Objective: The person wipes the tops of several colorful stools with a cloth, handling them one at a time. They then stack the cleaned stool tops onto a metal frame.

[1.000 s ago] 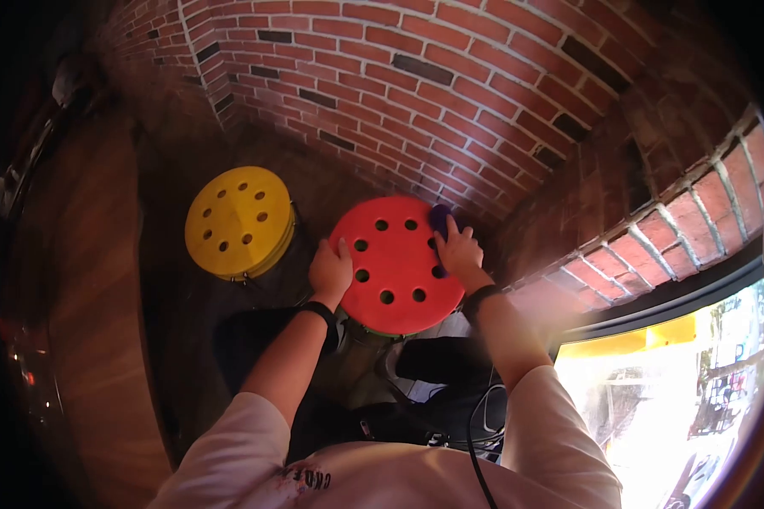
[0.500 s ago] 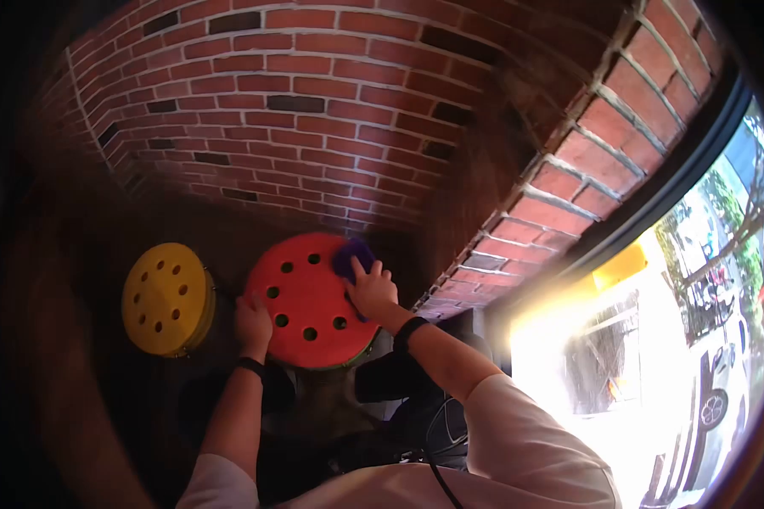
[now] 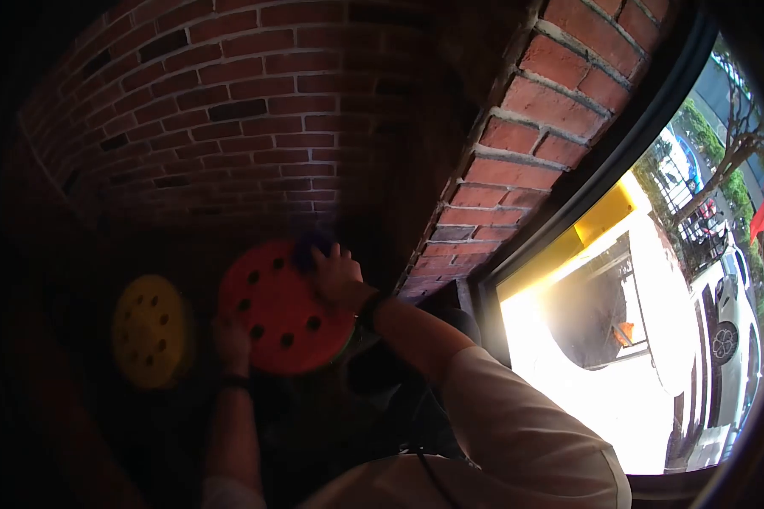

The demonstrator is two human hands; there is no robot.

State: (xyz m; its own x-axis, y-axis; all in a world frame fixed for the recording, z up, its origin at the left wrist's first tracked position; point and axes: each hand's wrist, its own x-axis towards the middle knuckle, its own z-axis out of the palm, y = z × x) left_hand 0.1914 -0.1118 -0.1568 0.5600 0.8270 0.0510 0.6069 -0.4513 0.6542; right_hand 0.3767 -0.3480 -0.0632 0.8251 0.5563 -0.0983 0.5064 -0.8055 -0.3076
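Observation:
A round red disc (image 3: 282, 304) with several dark holes lies below the brick wall. My right hand (image 3: 338, 276) grips a dark blue cloth or pad (image 3: 312, 252) against the disc's upper right edge. At the lower left rim of the disc rests my left hand (image 3: 233, 341), dim in shadow; how its fingers lie is hard to make out. Left of that hand stands a yellow disc (image 3: 151, 331), also with several holes. Both discs look like stool tops seen from above.
A brick wall (image 3: 272, 110) rises behind the discs, and a brick pillar edge (image 3: 518, 144) runs down on the right. Beyond it is a bright window (image 3: 569, 407) with a white car (image 3: 728, 339) outside. The floor area is very dark.
The view has turned, so the discs and hands appear further left and the picture is darker. My right hand still has the blue pad at the red disc's upper right edge.

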